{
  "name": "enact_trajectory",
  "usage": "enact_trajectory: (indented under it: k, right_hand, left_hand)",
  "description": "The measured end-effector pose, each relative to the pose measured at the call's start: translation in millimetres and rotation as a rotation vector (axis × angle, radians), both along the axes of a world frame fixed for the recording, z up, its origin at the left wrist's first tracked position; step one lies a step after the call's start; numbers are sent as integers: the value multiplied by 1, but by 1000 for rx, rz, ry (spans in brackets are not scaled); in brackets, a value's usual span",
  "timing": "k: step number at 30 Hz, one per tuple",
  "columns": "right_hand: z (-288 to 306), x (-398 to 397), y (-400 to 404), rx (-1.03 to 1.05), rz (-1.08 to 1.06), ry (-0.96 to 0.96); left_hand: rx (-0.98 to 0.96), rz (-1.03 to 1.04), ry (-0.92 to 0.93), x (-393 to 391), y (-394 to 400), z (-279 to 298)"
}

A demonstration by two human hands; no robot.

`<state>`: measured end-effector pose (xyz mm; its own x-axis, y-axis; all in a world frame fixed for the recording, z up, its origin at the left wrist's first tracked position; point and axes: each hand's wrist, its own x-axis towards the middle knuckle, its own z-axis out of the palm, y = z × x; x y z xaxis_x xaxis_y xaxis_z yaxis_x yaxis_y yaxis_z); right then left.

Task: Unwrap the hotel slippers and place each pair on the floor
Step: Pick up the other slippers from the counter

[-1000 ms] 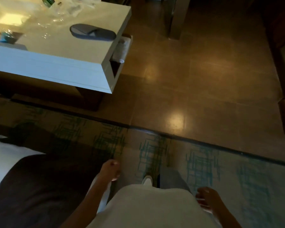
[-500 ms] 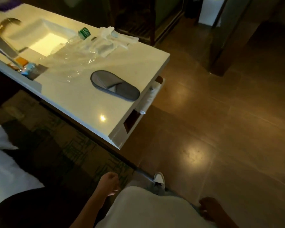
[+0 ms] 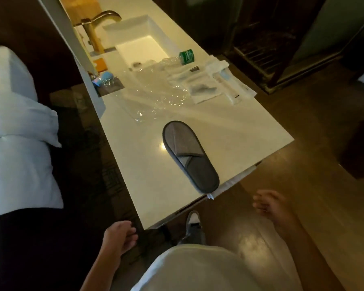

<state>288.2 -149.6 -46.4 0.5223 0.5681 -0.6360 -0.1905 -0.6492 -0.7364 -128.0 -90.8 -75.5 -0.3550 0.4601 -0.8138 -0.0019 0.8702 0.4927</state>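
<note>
In the head view a grey slipper (image 3: pixel 190 158) is lying flat at the centre of the frame on the white tabletop (image 3: pixel 250 131), its lower end reaching the tabletop's near edge; crumpled clear plastic wrap (image 3: pixel 153 97) is spreading just above it, apart from it; further wrapped white packets (image 3: pixel 210 85) are sitting to the upper right, beside a clear bottle with a green cap (image 3: pixel 186 57); a sink (image 3: pixel 141 45) and a brass tap (image 3: pixel 99 28) are occupying the upper middle. The left hand (image 3: pixel 119 238) is hanging at the lower centre, off the tabletop's corner, its fingers loosely curled and grasping nothing; the right hand (image 3: pixel 271 206) is hovering at the lower right over the brown floor (image 3: pixel 303 185), blurred, its fingers released and spread, holding nothing. A white-toed shoe (image 3: pixel 193 223) is showing between the hands; white bedding (image 3: pixel 15 122) is filling the left edge.
</note>
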Motion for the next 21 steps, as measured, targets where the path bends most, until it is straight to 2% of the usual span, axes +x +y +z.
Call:
enact_trajectory:
  k: [2,5,8,10,13,16,21]
  right_hand:
    - [20,-1,43,51,120,-32]
    - [42,-12,101,102,230,-49]
    - [53,-26,146,107,345,-65]
    - [55,-35,174,108,436,-70]
    - [49,-45,206,75,542,-122]
    - [41,-51,229,55,594,-155]
    - [24,-59,240,-52,843,-234]
  left_hand:
    - [34,160,23,-2,20,10]
    - [193,254,92,0,47,35]
    - [382,255,345,23,69,64]
    - [498,218,439,52,88,81]
    - [534,138,301,98,113,87]
    - [459,17,120,139,131,83]
    - [293,-16,121,185,140,74]
